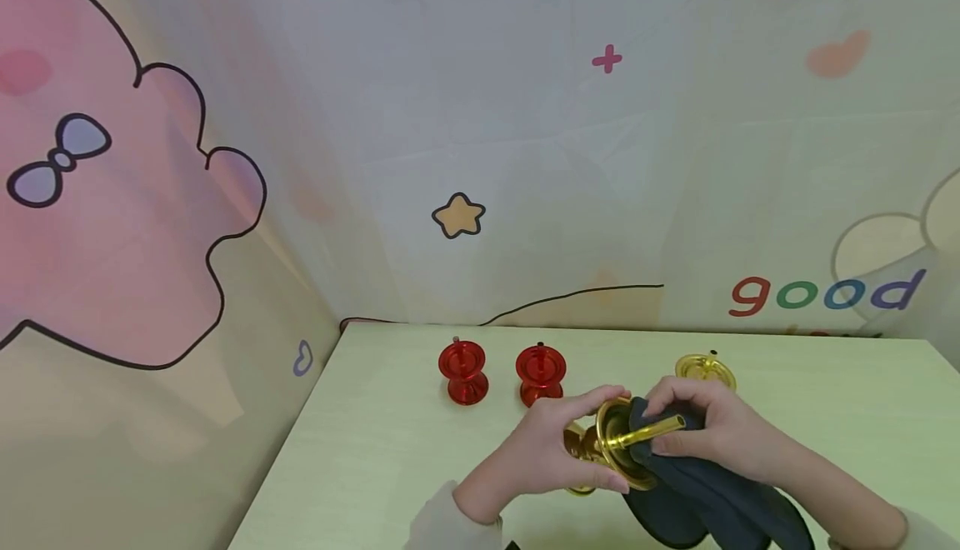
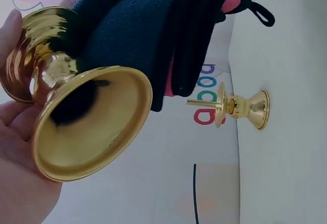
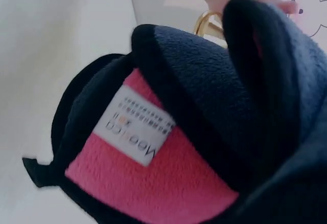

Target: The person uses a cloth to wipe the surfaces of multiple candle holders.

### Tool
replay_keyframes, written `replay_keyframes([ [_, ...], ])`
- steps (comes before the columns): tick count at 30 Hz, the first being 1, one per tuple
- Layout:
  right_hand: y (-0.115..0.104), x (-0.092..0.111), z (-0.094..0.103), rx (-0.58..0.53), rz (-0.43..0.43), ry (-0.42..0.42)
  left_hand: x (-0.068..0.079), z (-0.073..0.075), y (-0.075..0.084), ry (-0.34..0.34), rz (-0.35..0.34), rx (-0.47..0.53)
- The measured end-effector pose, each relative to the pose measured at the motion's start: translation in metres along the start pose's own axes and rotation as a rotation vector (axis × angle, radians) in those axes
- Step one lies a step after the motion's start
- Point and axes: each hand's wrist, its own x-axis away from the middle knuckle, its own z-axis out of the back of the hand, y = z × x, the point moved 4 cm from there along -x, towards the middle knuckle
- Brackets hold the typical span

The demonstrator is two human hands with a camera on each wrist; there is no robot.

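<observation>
My left hand grips a gold candlestick, tilted on its side, with its spike pointing right and its hollow base facing the left wrist camera. My right hand pinches a dark blue cloth against the candlestick's dish, beside the spike. Most of the cloth hangs in folds below that hand. In the right wrist view, a pink lining with a white label shows, and the cloth hides the right fingers.
Two red candlesticks stand upright toward the back of the pale table. Another gold candlestick stands behind my right hand. A printed backdrop rises along the table's rear edge.
</observation>
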Motion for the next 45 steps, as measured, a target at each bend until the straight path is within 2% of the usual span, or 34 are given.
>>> replay_keyframes([
  [2, 0.002, 0.0, 0.0, 0.002, -0.014, 0.007, 0.001, 0.0, -0.003, 0.004, 0.051, 0.064],
  [4, 0.003, 0.0, 0.001, 0.01, -0.057, 0.056, 0.003, -0.001, -0.007, 0.072, 0.077, 0.142],
  [5, 0.004, 0.0, 0.001, 0.013, -0.084, 0.087, 0.004, -0.001, -0.007, 0.12, 0.056, 0.139],
  [8, 0.006, 0.001, 0.003, 0.0, -0.167, 0.176, 0.007, -0.005, -0.007, 0.249, -0.069, -0.019],
  [10, 0.007, 0.001, 0.003, -0.029, -0.208, 0.21, 0.009, -0.008, -0.005, 0.31, -0.151, -0.175],
  [12, 0.008, 0.001, 0.001, -0.065, -0.231, 0.221, 0.01, -0.012, -0.003, 0.343, -0.202, -0.334],
  [16, 0.007, 0.001, -0.002, -0.08, -0.235, 0.227, 0.008, -0.015, 0.001, 0.391, -0.221, -0.469],
  [19, 0.005, 0.002, -0.003, -0.048, -0.218, 0.222, 0.006, -0.012, 0.003, 0.426, -0.224, -0.483],
  [21, 0.004, 0.002, -0.003, -0.02, -0.2, 0.203, 0.006, -0.009, 0.003, 0.407, -0.216, -0.437],
  [22, 0.004, 0.002, -0.003, -0.009, -0.182, 0.187, 0.005, -0.007, 0.003, 0.375, -0.207, -0.396],
  [27, 0.002, 0.002, -0.002, 0.0, -0.069, 0.058, 0.004, -0.002, -0.003, 0.117, -0.096, -0.091],
  [30, 0.003, 0.001, -0.002, -0.026, -0.039, 0.001, 0.004, -0.002, -0.005, 0.032, -0.029, 0.041],
  [32, 0.005, 0.001, 0.0, -0.048, -0.053, -0.001, 0.005, -0.002, -0.005, 0.04, 0.007, 0.063],
  [34, 0.007, 0.001, 0.002, -0.049, -0.091, 0.036, 0.008, -0.004, -0.007, 0.085, 0.024, 0.041],
  [38, 0.011, 0.004, 0.005, -0.029, -0.188, 0.161, 0.012, -0.01, -0.01, 0.184, -0.014, -0.094],
  [41, 0.013, 0.005, 0.006, -0.016, -0.235, 0.254, 0.013, -0.016, -0.011, 0.222, -0.047, -0.208],
  [43, 0.014, 0.005, 0.005, -0.015, -0.252, 0.288, 0.012, -0.018, -0.011, 0.256, -0.046, -0.274],
  [45, 0.015, 0.006, 0.003, -0.02, -0.25, 0.297, 0.01, -0.019, -0.009, 0.305, -0.075, -0.369],
])
